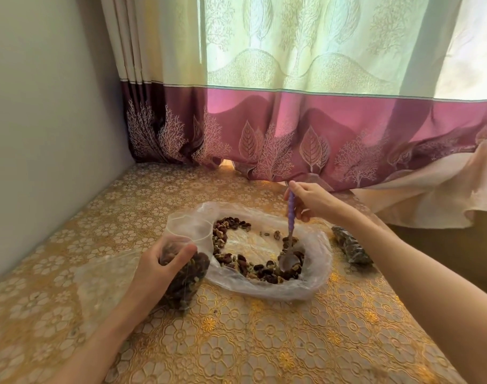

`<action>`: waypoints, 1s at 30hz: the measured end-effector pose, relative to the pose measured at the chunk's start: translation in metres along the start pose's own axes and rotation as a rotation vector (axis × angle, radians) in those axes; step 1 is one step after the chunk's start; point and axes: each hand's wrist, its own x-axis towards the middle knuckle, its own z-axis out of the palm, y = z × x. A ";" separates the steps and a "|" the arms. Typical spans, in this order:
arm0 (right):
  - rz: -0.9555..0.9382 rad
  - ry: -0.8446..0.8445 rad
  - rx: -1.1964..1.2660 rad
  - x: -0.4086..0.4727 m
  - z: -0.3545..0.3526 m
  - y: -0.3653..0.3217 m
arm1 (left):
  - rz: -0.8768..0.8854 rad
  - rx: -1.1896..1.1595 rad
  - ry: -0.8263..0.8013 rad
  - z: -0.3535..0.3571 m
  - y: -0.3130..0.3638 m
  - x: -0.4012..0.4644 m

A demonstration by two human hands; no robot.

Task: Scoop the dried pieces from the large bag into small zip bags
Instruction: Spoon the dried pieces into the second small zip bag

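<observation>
Her left hand (156,268) gripped one small zip bag (185,278), already mostly full, just beside the large bag (264,286) so each scoop travelled little. Her right hand (310,200) pinched the single purple spoon (290,231), bowl down among the remaining dried pieces (231,257) (a thin ring now); one filled bag (350,246) lay right.

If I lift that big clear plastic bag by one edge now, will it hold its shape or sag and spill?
Probably sag: the large clear plastic bag lies thin and crumpled, its rim folded open. The dried brown pieces sit loose in a ring and would likely slide toward the low side. It looks light, with bare film showing mid-bag.
</observation>
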 end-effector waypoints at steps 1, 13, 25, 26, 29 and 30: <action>0.014 -0.026 0.016 0.000 0.002 0.001 | 0.003 0.002 0.002 0.000 0.000 0.000; 0.243 -0.172 0.006 0.000 -0.002 0.028 | -0.004 -0.008 -0.005 0.000 0.001 -0.001; 0.293 -0.089 0.046 0.001 -0.004 0.026 | 0.007 0.022 -0.009 0.001 0.002 0.000; 0.292 -0.068 0.054 0.001 -0.004 0.025 | 0.011 0.019 -0.007 0.001 0.002 0.000; 0.302 0.001 0.085 0.002 -0.005 0.026 | 0.007 0.014 -0.009 0.002 0.001 -0.001; 0.303 0.021 0.105 0.002 -0.005 0.027 | 0.004 0.013 -0.011 0.001 0.001 -0.001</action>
